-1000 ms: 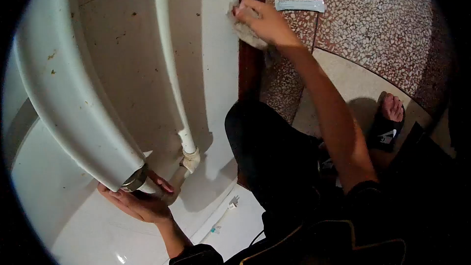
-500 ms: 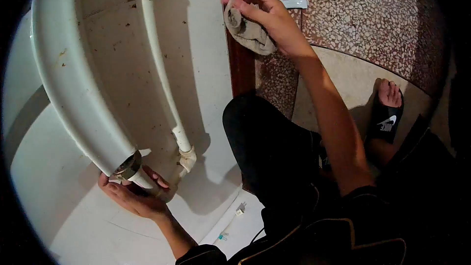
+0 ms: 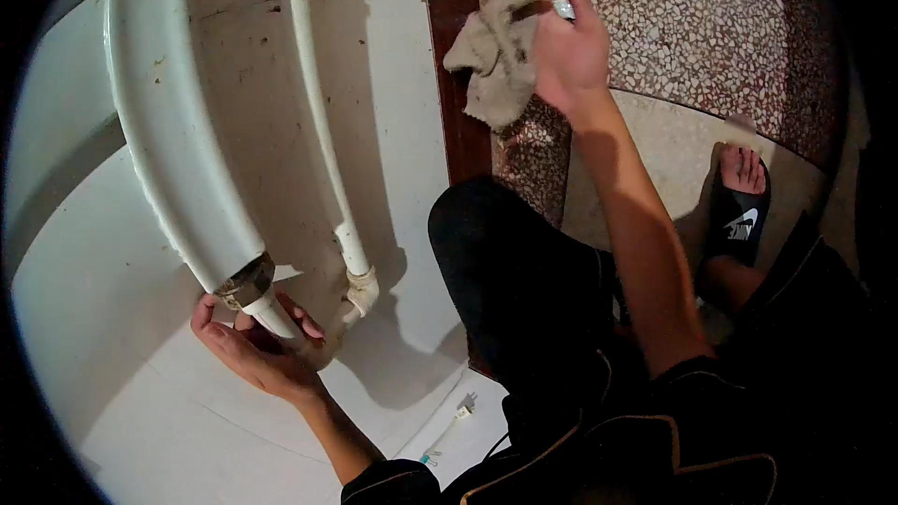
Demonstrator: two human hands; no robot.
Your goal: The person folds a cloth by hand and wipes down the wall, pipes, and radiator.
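Rag (image 3: pixel 494 65) hangs at twelve o'clock, pinched in my right hand (image 3: pixel 571 47); my left hand (image 3: pixel 257 355), fingers curled open, cups the drain pipe (image 3: pixel 271 316) under the basin (image 3: pixel 168 140) at eight o'clock. Wiping looks next, needing the rag brought down there.

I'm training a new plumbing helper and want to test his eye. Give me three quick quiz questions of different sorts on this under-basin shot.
1. True or false: the right hand holds a wrench.
2. Which hand is at the drain pipe beneath the basin? A) left B) right
3. Fill in: the rag is held above the ____ floor.

Key: 1 false, it holds a rag; 2 A, the left hand; 3 terrazzo.
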